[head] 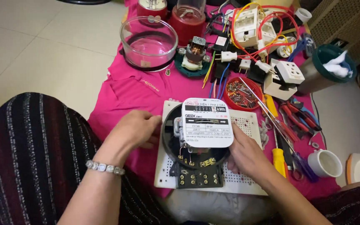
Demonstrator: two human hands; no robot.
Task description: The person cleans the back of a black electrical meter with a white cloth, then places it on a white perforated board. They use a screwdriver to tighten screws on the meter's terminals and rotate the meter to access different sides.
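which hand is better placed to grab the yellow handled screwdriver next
Right. The right hand rests at the meter's right edge, directly beside the yellow-handled screwdriver. The left hand steadies the meter's left side, away from the tools.

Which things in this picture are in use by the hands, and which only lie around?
In use:
- left hand and right hand, both on the black electric meter
- white perforated board under it

Lying about:
- glass bowl
- red dish of screws
- yellow screwdriver
- white cup
- white socket
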